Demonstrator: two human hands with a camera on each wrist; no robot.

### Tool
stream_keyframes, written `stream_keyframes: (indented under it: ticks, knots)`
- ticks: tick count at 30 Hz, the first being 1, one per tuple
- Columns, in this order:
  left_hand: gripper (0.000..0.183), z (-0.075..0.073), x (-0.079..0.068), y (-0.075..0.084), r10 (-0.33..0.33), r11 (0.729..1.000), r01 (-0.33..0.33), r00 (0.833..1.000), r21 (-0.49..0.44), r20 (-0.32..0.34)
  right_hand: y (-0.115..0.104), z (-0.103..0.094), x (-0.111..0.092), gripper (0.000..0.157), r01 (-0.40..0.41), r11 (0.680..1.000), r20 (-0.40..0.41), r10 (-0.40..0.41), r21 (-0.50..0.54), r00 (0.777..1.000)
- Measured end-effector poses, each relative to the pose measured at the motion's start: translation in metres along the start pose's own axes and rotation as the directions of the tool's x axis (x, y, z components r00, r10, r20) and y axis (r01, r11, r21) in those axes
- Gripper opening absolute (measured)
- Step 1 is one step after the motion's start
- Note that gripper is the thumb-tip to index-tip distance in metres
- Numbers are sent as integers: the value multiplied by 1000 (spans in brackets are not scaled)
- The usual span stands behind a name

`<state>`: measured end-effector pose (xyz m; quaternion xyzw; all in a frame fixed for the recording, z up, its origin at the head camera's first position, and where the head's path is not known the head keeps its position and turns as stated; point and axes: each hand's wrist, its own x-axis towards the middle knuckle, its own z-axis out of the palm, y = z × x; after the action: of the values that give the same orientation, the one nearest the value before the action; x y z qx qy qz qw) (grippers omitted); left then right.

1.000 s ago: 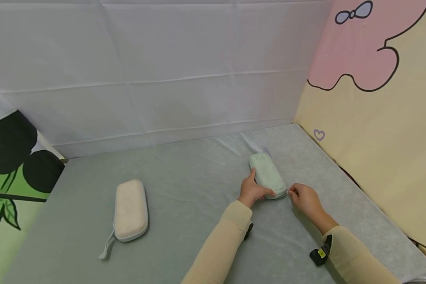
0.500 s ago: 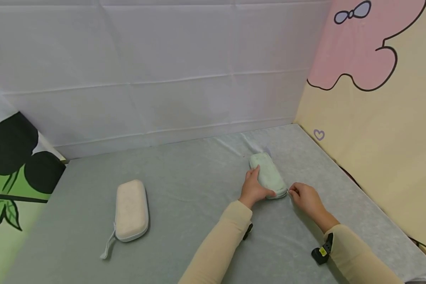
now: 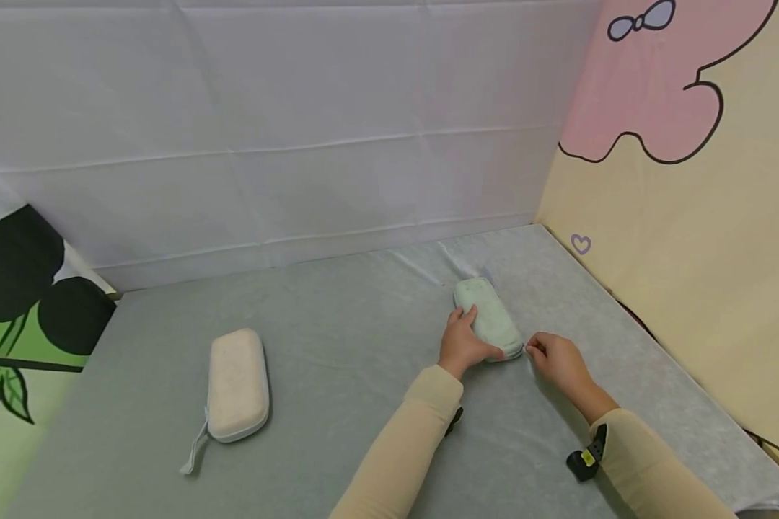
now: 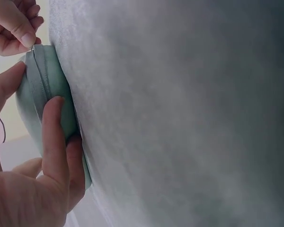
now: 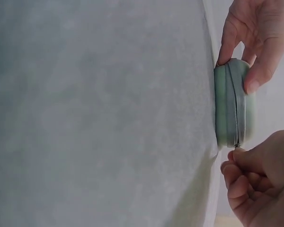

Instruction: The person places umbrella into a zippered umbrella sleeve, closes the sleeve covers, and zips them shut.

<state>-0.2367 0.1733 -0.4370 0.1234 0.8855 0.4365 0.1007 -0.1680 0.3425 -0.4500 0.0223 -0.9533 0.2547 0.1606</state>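
Observation:
A pale green zippered case [image 3: 490,317] lies flat on the grey cloth, towards its right side. My left hand [image 3: 462,346] holds its near left part, the thumb across the near end and the fingers along the left side. In the left wrist view a grey zipper band [image 4: 38,82] runs around the case's side, between the fingers of that hand. At the near right corner my right hand [image 3: 561,367] pinches the small zipper pull [image 5: 237,146] between thumb and forefinger. A dark line of parted zipper shows along the band in the right wrist view.
A beige zippered case [image 3: 239,382] with a grey wrist strap [image 3: 196,450] lies to the left on the grey cloth [image 3: 337,404]. A white hanging sheet [image 3: 266,130] closes off the back, and a yellow printed panel [image 3: 701,274] stands at the right.
The fingers of my left hand have shifted slightly along the green case's left side. My right hand stays at the same corner, and both cases lie where they were.

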Motion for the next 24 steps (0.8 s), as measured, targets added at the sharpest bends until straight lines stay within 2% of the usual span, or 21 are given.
stream_keyframes:
  ticks: [24]
  knots:
    - [101, -1, 2, 0, -21, 999, 21, 1000, -36, -4, -6, -2, -5, 7, -23, 1000, 42, 23, -2, 999]
